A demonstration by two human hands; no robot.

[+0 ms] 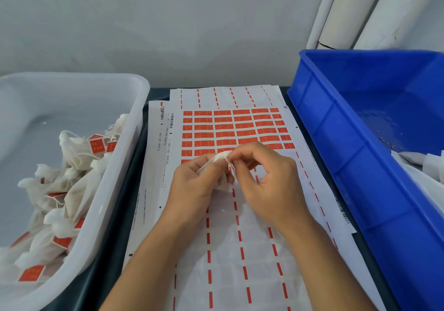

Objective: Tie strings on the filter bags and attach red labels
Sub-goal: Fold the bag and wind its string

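My left hand [194,181] grips a small white filter bag [222,183] over the label sheet. The fingertips of my right hand [264,176] pinch the gathered top of the bag, where its string is too fine to make out. Under both hands lies a white backing sheet [240,250] with rows of red labels [230,128] left on its far half; the near half shows only red dashes between peeled spots.
A clear plastic tub [120,166] at the left holds several tied bags with red labels [60,190]. A blue crate [348,142] at the right holds loose white bags [422,164] in its near corner. More label sheets lie stacked underneath. White pipes stand at the back right.
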